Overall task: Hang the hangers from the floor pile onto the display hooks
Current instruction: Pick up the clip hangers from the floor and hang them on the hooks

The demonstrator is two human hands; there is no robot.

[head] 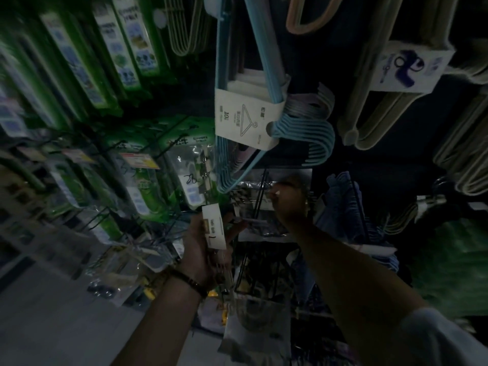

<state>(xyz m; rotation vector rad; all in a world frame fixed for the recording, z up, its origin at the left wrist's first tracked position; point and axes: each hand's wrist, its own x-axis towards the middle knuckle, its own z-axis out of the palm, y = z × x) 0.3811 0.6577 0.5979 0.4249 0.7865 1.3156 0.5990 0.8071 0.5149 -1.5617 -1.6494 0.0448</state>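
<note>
The scene is dark and tilted. My left hand (203,249) grips a clear packet with a white label card (214,226), held up in front of the display. My right hand (286,202) reaches higher, fingers curled at a thin black display hook (260,191); whether it holds the hook is unclear. Just above hangs a bundle of light blue hangers (303,138) wrapped in a white card sleeve (244,120). The floor pile is not in view.
Green packaged goods (148,180) hang in rows on the left. Beige hanger bundles (390,83) with a printed card hang at the upper right. Blue hangers (343,204) sit on hooks to the right. Pale floor (52,313) lies at the lower left.
</note>
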